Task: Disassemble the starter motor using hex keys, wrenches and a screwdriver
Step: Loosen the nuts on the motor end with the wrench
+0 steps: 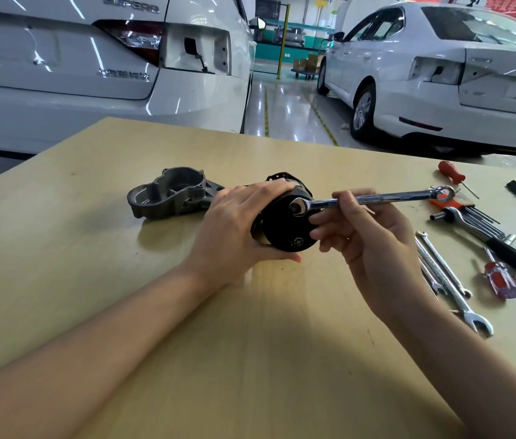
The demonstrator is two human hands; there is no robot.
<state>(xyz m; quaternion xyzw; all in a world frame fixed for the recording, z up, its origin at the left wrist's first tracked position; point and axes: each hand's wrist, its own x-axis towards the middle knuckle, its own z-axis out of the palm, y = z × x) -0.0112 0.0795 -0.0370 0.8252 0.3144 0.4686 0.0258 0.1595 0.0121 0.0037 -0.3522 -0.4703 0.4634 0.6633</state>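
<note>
The black starter motor body [285,229] lies on its side on the wooden table [123,248], end cap facing me. My left hand [237,229] grips it around the barrel. My right hand [367,236] holds a chrome combination wrench [386,198] by its shaft. The wrench's open end sits on the upper bolt of the end cap. A second bolt [298,241] shows low on the cap. A grey cast housing [174,194] rests on the table behind my left hand, apart from the motor.
Tools lie at the table's right: a hex key set [472,210], a ratchet handle [491,242], two spare wrenches [450,280], a red screwdriver [500,277] and another red-handled one [451,172]. Two white cars stand beyond the table.
</note>
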